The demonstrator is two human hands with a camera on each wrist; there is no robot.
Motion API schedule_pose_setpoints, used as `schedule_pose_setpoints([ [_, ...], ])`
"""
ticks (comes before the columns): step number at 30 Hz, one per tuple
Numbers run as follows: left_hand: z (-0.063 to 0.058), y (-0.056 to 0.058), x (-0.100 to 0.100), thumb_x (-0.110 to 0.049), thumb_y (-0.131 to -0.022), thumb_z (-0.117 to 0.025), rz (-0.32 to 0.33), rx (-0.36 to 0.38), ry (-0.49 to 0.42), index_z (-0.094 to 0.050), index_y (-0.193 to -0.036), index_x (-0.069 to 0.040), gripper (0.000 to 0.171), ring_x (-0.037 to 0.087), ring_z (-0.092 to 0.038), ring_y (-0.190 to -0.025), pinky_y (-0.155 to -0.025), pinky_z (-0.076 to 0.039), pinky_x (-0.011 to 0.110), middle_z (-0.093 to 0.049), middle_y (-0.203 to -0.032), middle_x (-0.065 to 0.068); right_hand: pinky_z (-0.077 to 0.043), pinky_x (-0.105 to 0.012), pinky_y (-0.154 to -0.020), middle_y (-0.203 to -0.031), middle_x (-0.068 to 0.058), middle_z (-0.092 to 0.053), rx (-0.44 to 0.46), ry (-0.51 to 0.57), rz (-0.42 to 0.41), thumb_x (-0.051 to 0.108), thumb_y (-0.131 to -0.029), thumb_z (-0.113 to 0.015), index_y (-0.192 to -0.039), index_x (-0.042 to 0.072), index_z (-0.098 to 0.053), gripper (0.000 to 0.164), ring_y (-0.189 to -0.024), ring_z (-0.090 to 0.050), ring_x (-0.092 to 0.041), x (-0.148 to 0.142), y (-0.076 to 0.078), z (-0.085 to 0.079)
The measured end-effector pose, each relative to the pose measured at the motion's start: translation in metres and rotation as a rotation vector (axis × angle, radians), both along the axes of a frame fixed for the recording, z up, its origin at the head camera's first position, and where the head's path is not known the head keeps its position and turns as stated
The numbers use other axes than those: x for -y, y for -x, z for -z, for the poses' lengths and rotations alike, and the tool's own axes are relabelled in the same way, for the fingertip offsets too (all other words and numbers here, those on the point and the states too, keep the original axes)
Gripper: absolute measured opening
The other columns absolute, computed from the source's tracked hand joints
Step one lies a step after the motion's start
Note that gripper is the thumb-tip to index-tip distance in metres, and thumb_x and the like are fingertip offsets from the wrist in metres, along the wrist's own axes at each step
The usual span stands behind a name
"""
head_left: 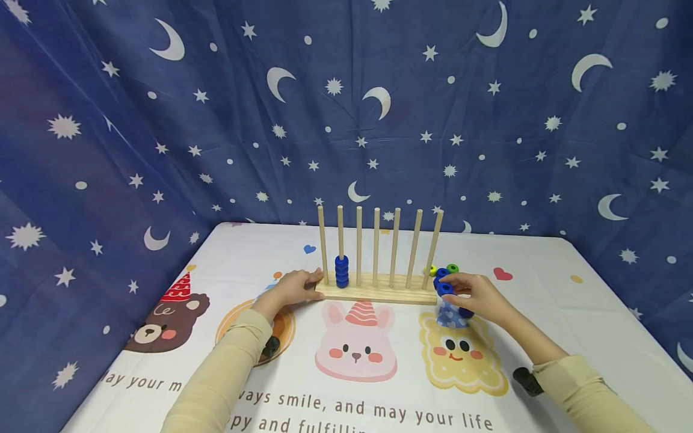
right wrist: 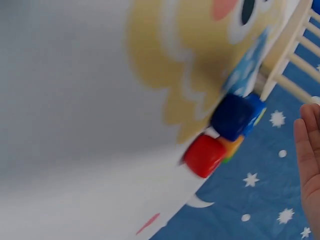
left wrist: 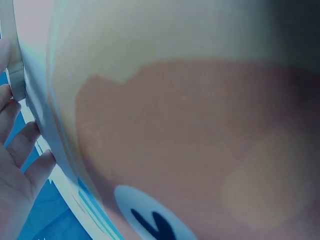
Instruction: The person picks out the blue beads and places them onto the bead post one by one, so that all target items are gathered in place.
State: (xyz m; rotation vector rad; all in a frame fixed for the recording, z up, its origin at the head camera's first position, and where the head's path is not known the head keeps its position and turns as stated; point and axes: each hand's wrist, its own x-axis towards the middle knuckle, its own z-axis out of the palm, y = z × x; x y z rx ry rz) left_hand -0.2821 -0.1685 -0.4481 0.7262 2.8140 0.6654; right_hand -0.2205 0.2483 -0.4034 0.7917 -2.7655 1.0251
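Wooden peg rack [head_left: 379, 293] between two hands

At the surface's [head_left: 565, 313] front edge, cut off in the head view, the left sleeve [head_left: 216, 379] hides part of the printed lettering [head_left: 379, 412]. The left hand [head_left: 289, 288] reaches forward, thumb and fingers pinching the rack's left end; the left wrist view adds its other fingers, spread but partly cropped. The right hand [head_left: 482, 294] angles in from the surface's front right corner, its fingers narrowed with the thumb on a blue bead [head_left: 446, 290] by the rack's right end. The blurred right wrist view shows straight fingers but neither thumb nor held bead, yet reveals a red bead [right wrist: 204, 155] hidden from the head view. Nearer the back edge sit a yellow bead [head_left: 431, 270] and a green bead [head_left: 452, 268]. Stacked blue rings [head_left: 341, 272] fill the second peg's lower part; their exact count is unclear. Beyond hangs a starry curtain [head_left: 400, 144].
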Motion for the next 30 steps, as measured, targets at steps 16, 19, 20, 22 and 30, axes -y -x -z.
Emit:
schedule_pose_setpoints([
  [16,-0.016,-0.015,-0.005,-0.034,-0.083,-0.070,-0.045,0.003,0.063,-0.052,-0.133,-0.006,0.060,0.041,-0.048,-0.124,-0.103,-0.041,0.048,-0.046,-0.141,0.013,-0.058,-0.031,-0.078,-0.094,-0.010,-0.071,-0.039,0.143,-0.091,0.010,-0.085,-0.069,-0.111,-0.004,-0.065,0.030,-0.082,-0.066,-0.008,0.051,-0.011,-0.016],
  [19,-0.015,-0.015,-0.004,-0.034,-0.083,-0.070,-0.050,0.014,0.064,-0.052,-0.133,-0.006,0.060,0.041,-0.046,-0.126,-0.105,-0.039,0.049,-0.045,-0.141,0.013,-0.057,-0.037,-0.080,-0.096,-0.010,-0.071,-0.036,0.146,-0.102,0.012,-0.085,-0.069,-0.112,-0.003,-0.064,0.032,-0.084,-0.067,-0.012,0.060,-0.012,-0.018],
  [20,-0.014,-0.014,-0.003,-0.035,-0.083,-0.070,-0.053,0.018,0.063,-0.052,-0.134,-0.007,0.060,0.041,-0.045,-0.127,-0.105,-0.039,0.050,-0.045,-0.142,0.012,-0.057,-0.039,-0.080,-0.096,-0.010,-0.071,-0.033,0.147,-0.104,0.013,-0.085,-0.069,-0.113,-0.003,-0.064,0.033,-0.085,-0.067,-0.013,0.063,-0.012,-0.019],
  [22,-0.014,-0.013,-0.003,-0.035,-0.083,-0.070,-0.051,0.021,0.063,-0.051,-0.134,-0.007,0.061,0.041,-0.044,-0.128,-0.106,-0.038,0.050,-0.044,-0.142,0.012,-0.056,-0.041,-0.081,-0.097,-0.010,-0.071,-0.022,0.148,-0.105,0.015,-0.085,-0.070,-0.113,-0.002,-0.064,0.034,-0.086,-0.067,-0.015,0.069,-0.012,-0.020],
  [30,-0.016,-0.009,-0.007,-0.033,-0.083,-0.070,-0.051,0.032,0.042,-0.051,-0.134,-0.007,0.061,0.041,-0.042,-0.130,-0.108,-0.035,0.051,-0.043,-0.142,0.013,-0.056,-0.035,-0.085,-0.104,-0.012,-0.070,-0.003,0.171,-0.110,0.015,-0.085,-0.070,-0.114,-0.001,-0.064,0.034,-0.090,-0.066,-0.020,0.087,-0.009,-0.030],
])
